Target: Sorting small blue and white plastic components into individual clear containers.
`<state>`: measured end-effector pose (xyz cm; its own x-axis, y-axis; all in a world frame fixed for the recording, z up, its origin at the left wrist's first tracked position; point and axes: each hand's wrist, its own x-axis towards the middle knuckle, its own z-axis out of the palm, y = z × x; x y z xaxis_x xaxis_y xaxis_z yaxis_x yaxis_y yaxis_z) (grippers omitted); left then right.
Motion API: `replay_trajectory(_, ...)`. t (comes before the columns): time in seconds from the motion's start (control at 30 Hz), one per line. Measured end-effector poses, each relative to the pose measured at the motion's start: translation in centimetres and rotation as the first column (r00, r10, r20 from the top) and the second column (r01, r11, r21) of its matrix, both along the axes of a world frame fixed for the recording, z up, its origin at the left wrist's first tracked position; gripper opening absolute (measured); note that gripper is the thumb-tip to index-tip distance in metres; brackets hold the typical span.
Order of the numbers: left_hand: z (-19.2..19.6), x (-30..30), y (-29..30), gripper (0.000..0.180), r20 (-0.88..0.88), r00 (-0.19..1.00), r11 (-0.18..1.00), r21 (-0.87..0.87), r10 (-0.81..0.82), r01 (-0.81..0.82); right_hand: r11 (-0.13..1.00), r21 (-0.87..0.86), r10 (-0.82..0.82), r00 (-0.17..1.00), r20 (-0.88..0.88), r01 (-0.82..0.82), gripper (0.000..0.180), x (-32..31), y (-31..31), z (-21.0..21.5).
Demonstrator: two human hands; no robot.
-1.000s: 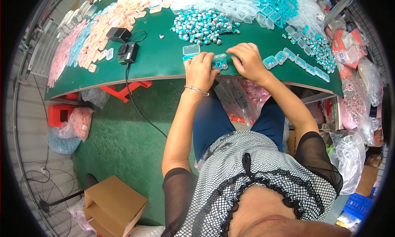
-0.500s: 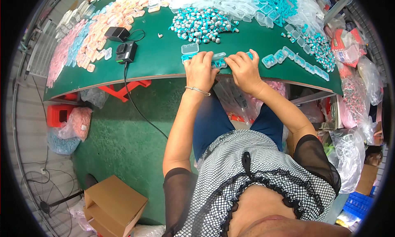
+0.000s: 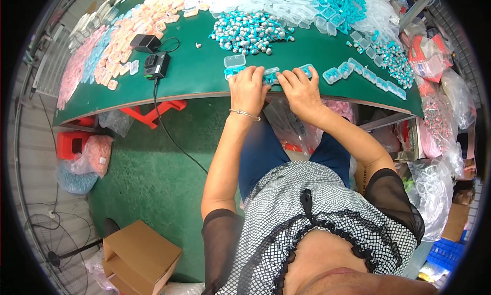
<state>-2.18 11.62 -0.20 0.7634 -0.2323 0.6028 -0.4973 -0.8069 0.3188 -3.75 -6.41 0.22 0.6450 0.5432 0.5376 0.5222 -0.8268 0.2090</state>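
Note:
Small clear plastic boxes with teal pieces inside lie in a short row at the table's near edge. My left hand [image 3: 247, 90], a bangle on its wrist, bends its fingers over this row, thumb on the near side. Just beyond it a box [image 3: 235, 61] stands with its clear lid raised. Between my hands part of another box [image 3: 270, 77] shows, gripped by my left fingers. My right hand [image 3: 302, 92] closes over the row's right end, where a teal-filled box [image 3: 306, 69] peeks out past its fingertips. The undersides of both hands are hidden.
Filled boxes [image 3: 368, 75] form a slanting line at the right. A heap of teal-and-grey pieces [image 3: 250, 31] lies ahead, with clear boxes [image 3: 286, 8] behind. Peach cases [image 3: 120, 49] spread at the left near a black corded device [image 3: 156, 64]. A cardboard box [image 3: 143, 251] stands on the floor.
My right fingers have shifted a little, and more of the box beyond them shows. My left hand stays nearly in place over the row.

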Motion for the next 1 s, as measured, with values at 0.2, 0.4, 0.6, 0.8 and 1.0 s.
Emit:
replay_trajectory(0.2,-0.5,0.0,-0.1,0.042,0.088,0.996,1.000,0.017,-0.002,0.001,0.997,-0.001,-0.080,0.995,-0.052,0.080,0.045,-0.1,-0.3,0.4)
replay_trajectory(0.4,-0.9,0.3,-0.2,0.030,0.157,0.987,1.000,-0.016,-0.018,0.021,0.946,0.297,0.162,0.983,-0.087,-0.130,0.034,2.4,-0.1,1.6)
replay_trajectory(0.6,-0.6,0.6,0.1,0.024,0.153,0.983,0.992,-0.062,-0.101,0.111,0.913,0.278,0.336,0.937,-0.095,-0.299,0.025,4.3,-0.2,0.6)
replay_trajectory(0.8,-0.4,0.0,0.0,0.030,0.101,0.988,0.991,-0.056,-0.118,0.124,0.917,0.210,0.362,0.929,-0.082,-0.339,0.024,4.5,-1.2,1.5)
replay_trajectory(1.0,0.1,0.4,3.7,0.061,0.082,0.985,0.984,-0.100,0.154,-0.146,0.944,0.131,0.314,0.946,-0.078,-0.302,0.026,4.4,-3.0,2.6)
